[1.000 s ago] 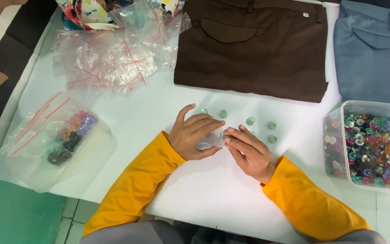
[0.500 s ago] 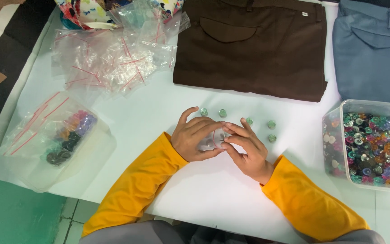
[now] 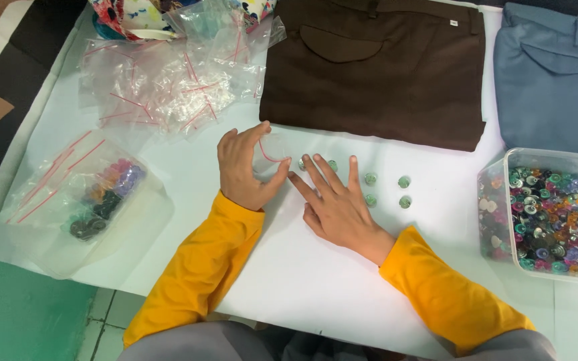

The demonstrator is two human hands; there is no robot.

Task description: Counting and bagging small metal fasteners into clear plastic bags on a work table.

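Observation:
My left hand (image 3: pixel 245 170) holds a small clear zip bag (image 3: pixel 272 148) with a red seal line, pinched between thumb and fingers just above the white table (image 3: pixel 316 281). My right hand (image 3: pixel 337 204) lies flat with fingers spread, its fingertips on or beside green buttons (image 3: pixel 332 165). More green buttons (image 3: pixel 387 189) lie in a small group to the right of that hand. Both arms wear yellow sleeves.
A clear tub (image 3: pixel 543 214) of mixed coloured buttons stands at the right. Brown trousers (image 3: pixel 376 67) and blue-grey trousers (image 3: pixel 556 73) lie folded at the back. A heap of empty zip bags (image 3: pixel 168 87) is at the back left, a tub with filled bags (image 3: pixel 88 200) at the left edge.
My hands, which were closed together over the small bag, have come apart. The left hand lifted the bag up and away, and the right hand spread flat over the buttons.

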